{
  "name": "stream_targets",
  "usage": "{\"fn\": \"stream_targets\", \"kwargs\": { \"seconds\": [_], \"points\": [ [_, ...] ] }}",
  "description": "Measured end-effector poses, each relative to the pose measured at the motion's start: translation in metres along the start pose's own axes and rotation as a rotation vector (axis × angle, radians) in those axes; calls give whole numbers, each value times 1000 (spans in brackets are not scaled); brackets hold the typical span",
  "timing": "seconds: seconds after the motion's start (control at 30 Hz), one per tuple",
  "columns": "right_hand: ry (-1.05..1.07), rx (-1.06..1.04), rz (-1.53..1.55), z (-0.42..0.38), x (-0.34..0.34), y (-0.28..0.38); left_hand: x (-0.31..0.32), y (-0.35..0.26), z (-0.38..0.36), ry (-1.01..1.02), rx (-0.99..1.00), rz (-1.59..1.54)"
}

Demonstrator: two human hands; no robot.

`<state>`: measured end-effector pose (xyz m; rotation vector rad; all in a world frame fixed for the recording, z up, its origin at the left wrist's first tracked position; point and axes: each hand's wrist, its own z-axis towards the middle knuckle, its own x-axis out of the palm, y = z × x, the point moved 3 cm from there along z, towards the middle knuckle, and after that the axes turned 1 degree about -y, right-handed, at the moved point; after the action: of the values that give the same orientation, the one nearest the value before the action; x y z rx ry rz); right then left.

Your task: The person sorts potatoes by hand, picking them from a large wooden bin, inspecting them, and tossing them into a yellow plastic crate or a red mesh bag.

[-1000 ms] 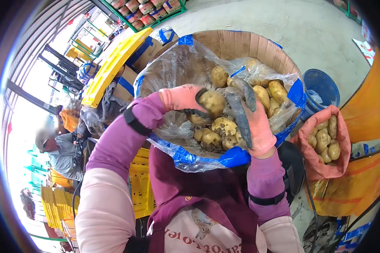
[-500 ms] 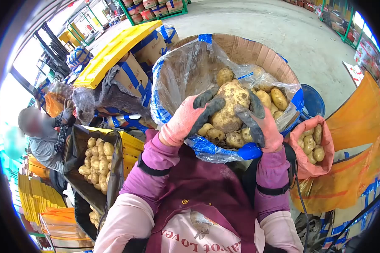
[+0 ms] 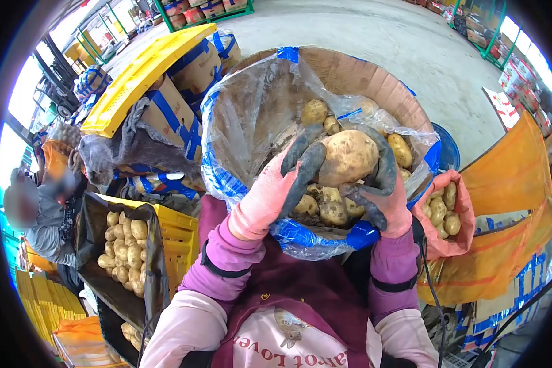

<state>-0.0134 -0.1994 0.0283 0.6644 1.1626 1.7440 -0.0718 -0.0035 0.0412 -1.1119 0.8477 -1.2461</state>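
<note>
A large potato [image 3: 349, 157] with some soil on its skin is held up between my two gloved hands, over a cardboard bin [image 3: 374, 80] lined with clear plastic. My left hand [image 3: 294, 172], in a pink and dark grey glove, presses on the potato's left side. On its right side, the fingers of my right hand [image 3: 383, 184] curl round it. Below and behind lie several more potatoes [image 3: 333, 212] with dirt on them, inside the bin. Blue tape runs along the bin's rim.
To the right stand a pink sack [image 3: 466, 236] of potatoes and a blue bucket [image 3: 448, 149]. At left is a dark-lined yellow crate [image 3: 181, 230] holding potatoes. A co-worker [image 3: 46, 214] is at the far left, near taped boxes [image 3: 175, 116] and a yellow pallet [image 3: 147, 76].
The large potato has been turned between my hands and now shows a cleaner, paler face. My view has shifted slightly, so the surroundings appear further left.
</note>
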Motion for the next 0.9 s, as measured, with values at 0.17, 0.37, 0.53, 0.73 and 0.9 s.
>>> {"fn": "stream_targets", "kwargs": {
  "seconds": [0.17,0.37,0.53,0.73,0.9],
  "points": [
    [-82,168,177,0,9,6,7,-23,6,84,-84,25],
    [17,286,423,0,10,11,2,-17,1,14,304,537],
    [-2,31,307,2,9,13,0,-11,1,113,105,221],
    [-40,44,314,1,12,17,5,-6,-6,151,42,162],
    [-35,271,339,-6,12,9,4,-6,-10,141,192,462]
  ]
}}
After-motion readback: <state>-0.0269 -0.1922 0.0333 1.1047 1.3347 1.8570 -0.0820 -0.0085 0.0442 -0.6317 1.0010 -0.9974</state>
